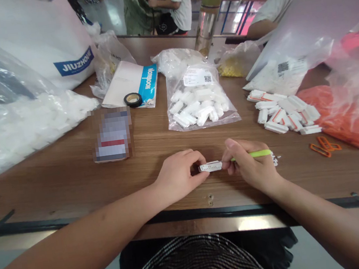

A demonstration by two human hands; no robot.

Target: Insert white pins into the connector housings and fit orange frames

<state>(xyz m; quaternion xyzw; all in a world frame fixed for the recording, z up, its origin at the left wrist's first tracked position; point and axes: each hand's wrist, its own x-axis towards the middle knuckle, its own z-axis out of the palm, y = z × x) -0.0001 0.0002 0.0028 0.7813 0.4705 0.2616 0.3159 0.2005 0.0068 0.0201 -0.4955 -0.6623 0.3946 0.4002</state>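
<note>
1. Block [212,166]: white, between the two hands at the counter's [154,140] near side; whether it rests there or is slightly raised is hard to tell.
2. Left hand [179,172]: fingers clamped on the block's left end.
3. Right hand [249,165]: fingers pinched around the green tool [259,153], beside the block's right end.
4. Handling: probably light, stiff, slightly slippery; best gripped by its ends.

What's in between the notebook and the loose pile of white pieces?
In the head view, a clear bag of white pieces lies between the notebook and the loose pile.
</note>
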